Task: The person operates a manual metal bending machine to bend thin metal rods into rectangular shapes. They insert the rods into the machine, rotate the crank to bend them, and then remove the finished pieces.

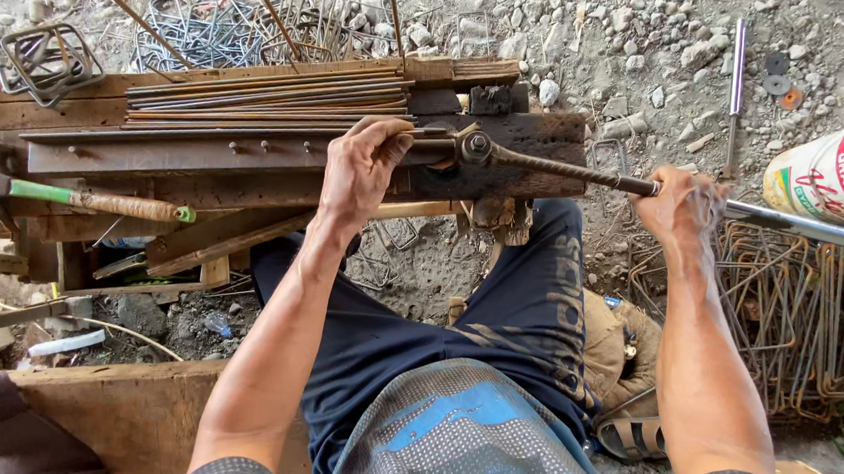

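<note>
My left hand (363,170) grips a thin steel rod (204,137) lying along a dark wooden bench (536,137), close to a bolt pivot (474,147). From that pivot a ribbed bending lever (563,170) runs right into a shiny metal pipe handle (794,223). My right hand (683,206) is closed around the lever where rod and pipe meet. A bundle of straight rusty rods (265,96) rests on the bench behind my left hand. My legs in dark trousers (525,312) are below the bench.
A hammer with a green handle (82,201) lies on the bench at left. Bent wire stirrups are piled at back (220,34) and at right (798,309). A white bucket (836,170) lies at the right edge. Gravel ground (629,45) surrounds; a wooden plank (108,413) sits near left.
</note>
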